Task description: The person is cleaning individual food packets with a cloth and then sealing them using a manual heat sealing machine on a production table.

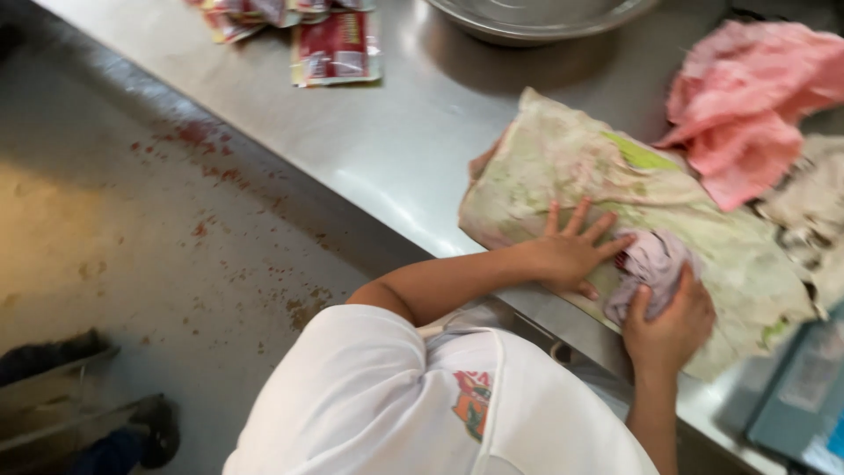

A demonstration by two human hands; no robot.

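A stained pale green and cream cloth (607,189) lies spread on the steel counter (387,132). My left hand (571,251) presses flat on its near edge, fingers splayed. My right hand (673,330) grips a small crumpled pinkish-grey rag (655,259) on top of the cloth, right beside my left fingertips.
A pink cloth (747,105) and another soiled cloth (813,211) lie at the right. A steel bowl (536,19) sits at the back. Red sachets (338,48) lie at the far left of the counter. A teal object (804,396) is at the right corner. Stained floor (167,229) lies left.
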